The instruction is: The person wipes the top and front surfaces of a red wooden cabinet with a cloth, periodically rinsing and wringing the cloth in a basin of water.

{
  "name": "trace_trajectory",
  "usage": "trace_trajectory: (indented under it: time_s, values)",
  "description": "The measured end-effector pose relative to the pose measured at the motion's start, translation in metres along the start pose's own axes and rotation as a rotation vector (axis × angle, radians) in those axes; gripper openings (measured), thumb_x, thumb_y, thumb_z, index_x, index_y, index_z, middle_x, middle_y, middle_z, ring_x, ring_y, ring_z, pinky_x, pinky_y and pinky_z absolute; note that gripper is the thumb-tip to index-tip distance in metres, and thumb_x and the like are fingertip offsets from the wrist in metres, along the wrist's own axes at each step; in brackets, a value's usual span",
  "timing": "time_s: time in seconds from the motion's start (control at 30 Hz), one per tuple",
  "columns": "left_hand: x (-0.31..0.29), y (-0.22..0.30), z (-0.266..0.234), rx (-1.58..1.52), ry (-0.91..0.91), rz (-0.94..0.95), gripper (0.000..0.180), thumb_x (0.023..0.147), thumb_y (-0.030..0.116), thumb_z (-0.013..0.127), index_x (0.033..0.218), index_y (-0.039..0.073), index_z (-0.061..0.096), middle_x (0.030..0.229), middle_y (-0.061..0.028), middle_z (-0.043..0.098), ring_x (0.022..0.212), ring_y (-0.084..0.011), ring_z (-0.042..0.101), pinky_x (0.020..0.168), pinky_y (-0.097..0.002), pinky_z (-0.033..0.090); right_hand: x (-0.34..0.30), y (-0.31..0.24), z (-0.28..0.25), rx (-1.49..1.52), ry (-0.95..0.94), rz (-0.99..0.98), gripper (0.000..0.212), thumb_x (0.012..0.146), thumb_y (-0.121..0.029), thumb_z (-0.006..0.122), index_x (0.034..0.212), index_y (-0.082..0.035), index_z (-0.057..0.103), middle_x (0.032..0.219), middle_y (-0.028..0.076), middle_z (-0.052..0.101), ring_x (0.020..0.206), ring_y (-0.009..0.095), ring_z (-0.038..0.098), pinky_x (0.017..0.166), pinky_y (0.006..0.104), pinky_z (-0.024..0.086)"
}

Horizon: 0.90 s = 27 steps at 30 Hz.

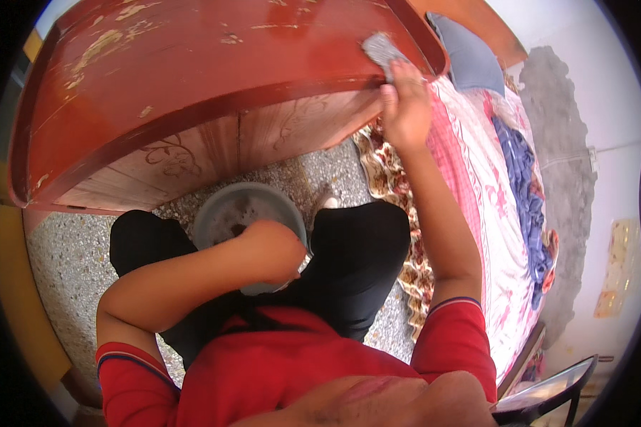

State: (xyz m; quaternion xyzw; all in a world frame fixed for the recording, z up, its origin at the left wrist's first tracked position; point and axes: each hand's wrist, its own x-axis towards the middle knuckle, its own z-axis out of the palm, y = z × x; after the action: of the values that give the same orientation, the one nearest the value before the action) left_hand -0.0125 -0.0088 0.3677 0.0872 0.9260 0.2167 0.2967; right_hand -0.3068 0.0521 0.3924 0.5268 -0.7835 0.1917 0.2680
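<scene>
My right hand (408,114) is stretched out to the far right corner of a red wooden cabinet top (192,67). Its fingers press a crumpled grey cloth (384,51) onto the painted surface, close to the raised rim. My left forearm crosses in front of me, and my left hand (274,245) is bent over the near side of a grey basin (214,213) between my knees. Most of its fingers are turned away, so their grip does not show. The basin holds murky liquid with something dark at its surface, partly covered by my hand.
Paint has flaked off the cabinet top in patches. Carved doors (178,156) face me below its edge. On the right, a bed with a pink and white sheet (470,213) carries a grey pillow (466,53) and blue fabric (516,171). Speckled floor (71,263) lies at left.
</scene>
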Motion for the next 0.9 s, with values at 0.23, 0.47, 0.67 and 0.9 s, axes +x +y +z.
trace_trajectory:
  time_s: [0.23, 0.47, 0.67, 0.9]
  values:
    - [0.001, 0.005, -0.005, -0.026, -0.007, 0.037, 0.034, 0.083, 0.037, 0.063, 0.097, 0.006, 0.067, 0.094, -0.0144, 0.068, 0.091, -0.0342, 0.065, 0.078, -0.0454, 0.052, 0.008, 0.048, -0.007, -0.017, 0.163, 0.200, 0.029, 0.091, -0.020, 0.056, 0.111, -0.003, 0.068, 0.119, 0.021, 0.061, 0.106, 0.034, 0.059, 0.087, 0.0389, 0.048]
    - [-0.011, -0.002, -0.005, -0.026, -0.024, -0.009, 0.037, 0.084, 0.038, 0.063, 0.099, 0.004, 0.065, 0.094, -0.0159, 0.068, 0.092, -0.0344, 0.065, 0.078, -0.0461, 0.052, 0.018, 0.019, -0.009, 0.061, 0.075, 0.325, 0.027, 0.088, -0.027, 0.062, 0.104, -0.007, 0.071, 0.092, 0.020, 0.068, 0.084, 0.034, 0.066, 0.074, 0.0398, 0.050]
    - [0.008, 0.005, -0.006, -0.025, -0.112, 0.051, 0.037, 0.084, 0.038, 0.063, 0.099, 0.004, 0.066, 0.096, -0.0165, 0.068, 0.092, -0.0347, 0.065, 0.076, -0.0462, 0.052, 0.039, 0.080, -0.013, 0.002, -0.028, 0.368, 0.027, 0.087, -0.030, 0.063, 0.094, -0.004, 0.067, 0.065, 0.011, 0.064, 0.062, 0.023, 0.064, 0.062, 0.0359, 0.048]
    - [0.004, 0.001, -0.011, 0.008, -0.023, 0.011, 0.037, 0.084, 0.039, 0.064, 0.096, 0.004, 0.068, 0.093, -0.0150, 0.069, 0.089, -0.0344, 0.066, 0.075, -0.0455, 0.053, 0.060, 0.012, -0.019, 0.217, -0.294, 0.229, 0.024, 0.085, -0.025, 0.065, 0.091, -0.002, 0.064, 0.072, 0.015, 0.065, 0.066, 0.023, 0.063, 0.064, 0.0359, 0.048]
